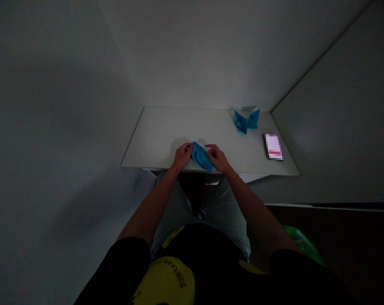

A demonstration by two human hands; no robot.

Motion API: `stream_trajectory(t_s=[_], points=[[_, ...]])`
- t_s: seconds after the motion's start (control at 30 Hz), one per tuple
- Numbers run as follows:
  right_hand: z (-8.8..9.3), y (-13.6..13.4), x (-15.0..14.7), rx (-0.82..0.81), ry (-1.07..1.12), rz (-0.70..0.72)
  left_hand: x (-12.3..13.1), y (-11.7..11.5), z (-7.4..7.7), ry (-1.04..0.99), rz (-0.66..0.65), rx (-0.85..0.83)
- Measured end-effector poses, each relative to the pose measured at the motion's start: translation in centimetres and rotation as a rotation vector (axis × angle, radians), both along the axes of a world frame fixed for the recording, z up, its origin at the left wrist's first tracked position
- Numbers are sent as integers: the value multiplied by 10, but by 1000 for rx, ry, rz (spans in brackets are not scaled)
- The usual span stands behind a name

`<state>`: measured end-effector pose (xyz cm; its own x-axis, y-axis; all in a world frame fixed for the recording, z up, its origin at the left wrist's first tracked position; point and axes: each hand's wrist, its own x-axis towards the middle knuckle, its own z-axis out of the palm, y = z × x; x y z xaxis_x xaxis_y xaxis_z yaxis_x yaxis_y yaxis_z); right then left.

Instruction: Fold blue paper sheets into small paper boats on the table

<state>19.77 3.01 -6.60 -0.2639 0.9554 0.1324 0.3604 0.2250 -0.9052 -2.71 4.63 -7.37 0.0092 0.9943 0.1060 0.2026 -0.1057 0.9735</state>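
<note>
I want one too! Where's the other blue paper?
In the head view, the folded blue paper sits far right on the white table, near the wall, behind the phone.

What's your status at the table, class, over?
Left hand and right hand gripping folded blue paper at table edge. Second blue paper shape farther back. Phone off right, not in the way.

The folded paper (201, 157) rests at the near edge of the tabletop (154, 135), between the left hand (182, 155) and the right hand (218, 158), both touching it. Farther back and to the right, a second folded paper (246, 120) stands by the back wall (192, 55) (close to the corner). A smartphone (274, 147) lies right of the hands, nearer the right edge.
</note>
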Motion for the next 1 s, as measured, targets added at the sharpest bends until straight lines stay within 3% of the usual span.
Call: stream_trajectory(t_s=[0.23,0.47,0.63,1.0], points=[[-3,1,-2,13,-107,7,0,-1,-4,-28,82,0],[-3,4,-4,55,-206,42,-2,-4,4,86,-4,85],[-6,4,-4,61,-185,39,1,-5,3,148,35,134],[-9,4,0,50,-70,101,1,-7,4,176,-36,86]])
